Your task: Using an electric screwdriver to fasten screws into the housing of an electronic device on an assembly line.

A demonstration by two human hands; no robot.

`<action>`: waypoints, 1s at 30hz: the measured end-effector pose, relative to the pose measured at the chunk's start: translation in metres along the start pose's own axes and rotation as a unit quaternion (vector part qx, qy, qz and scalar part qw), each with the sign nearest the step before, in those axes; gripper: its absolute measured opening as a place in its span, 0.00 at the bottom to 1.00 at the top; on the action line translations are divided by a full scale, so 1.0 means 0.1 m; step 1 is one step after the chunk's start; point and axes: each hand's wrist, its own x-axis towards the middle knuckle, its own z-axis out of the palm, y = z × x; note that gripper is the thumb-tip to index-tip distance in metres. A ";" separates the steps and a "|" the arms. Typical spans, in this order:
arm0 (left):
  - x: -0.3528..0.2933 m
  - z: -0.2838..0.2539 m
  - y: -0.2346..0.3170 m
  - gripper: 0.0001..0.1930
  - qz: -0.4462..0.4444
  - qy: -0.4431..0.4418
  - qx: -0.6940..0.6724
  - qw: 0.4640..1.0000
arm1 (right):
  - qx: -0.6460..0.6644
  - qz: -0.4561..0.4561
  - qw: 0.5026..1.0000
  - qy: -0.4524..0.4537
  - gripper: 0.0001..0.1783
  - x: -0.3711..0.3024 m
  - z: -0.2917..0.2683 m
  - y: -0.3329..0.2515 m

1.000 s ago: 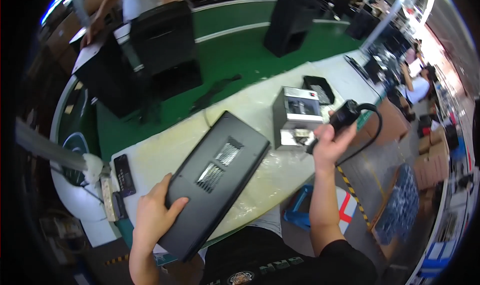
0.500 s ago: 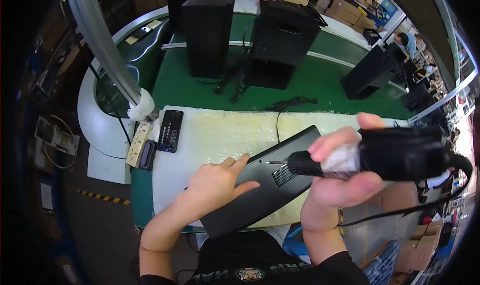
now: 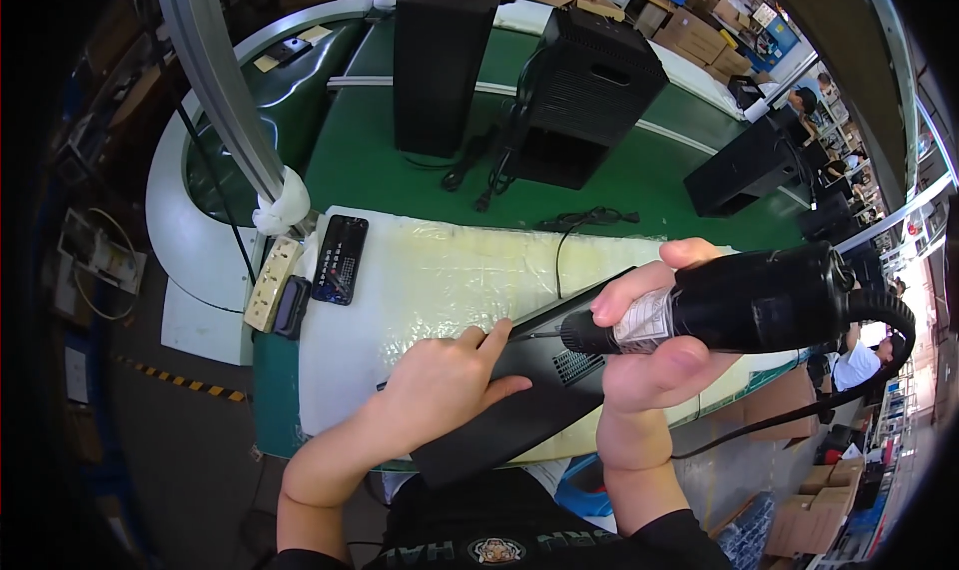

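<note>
A long black device case (image 3: 519, 420) with a slotted vent grille lies slantwise on the padded mat (image 3: 420, 270), near my body. My left hand (image 3: 440, 380) grips it over the far edge, index finger along that edge and thumb spread on its face. My right hand (image 3: 669, 340) is wrapped around a black corded electric screwdriver (image 3: 769, 300), which has a pale label near its front. The screwdriver lies nearly level above the case, its thin bit pointing left at the case's far edge beside my left index fingertip. Whether the bit touches a screw cannot be made out.
On the mat's left lies a black phone (image 3: 341, 260), beside a power strip (image 3: 270, 285) with a dark adapter. Tall black speaker-like cabinets (image 3: 445, 70) stand on the green conveyor (image 3: 360, 130), with loose cables. A metal post (image 3: 225, 80) rises at left. The screwdriver's cord (image 3: 779, 420) hangs at right.
My right hand has brought the screwdriver left and slightly down, and its bit is now close to my left index fingertip. My left hand stays on the case. The view has shifted slightly.
</note>
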 end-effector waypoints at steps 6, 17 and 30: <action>0.06 0.02 -0.01 0.32 0.006 -0.007 -0.003 1.000 | 0.021 0.062 0.997 0.028 0.40 0.06 0.08 0.03; -0.01 -0.02 0.04 0.34 -0.007 -0.035 0.028 0.999 | 0.239 0.071 0.968 0.000 0.37 -0.15 0.14 0.18; 0.09 -0.08 0.10 0.32 -0.055 -0.061 0.009 0.997 | 0.241 0.002 0.970 0.009 0.38 0.01 0.18 0.23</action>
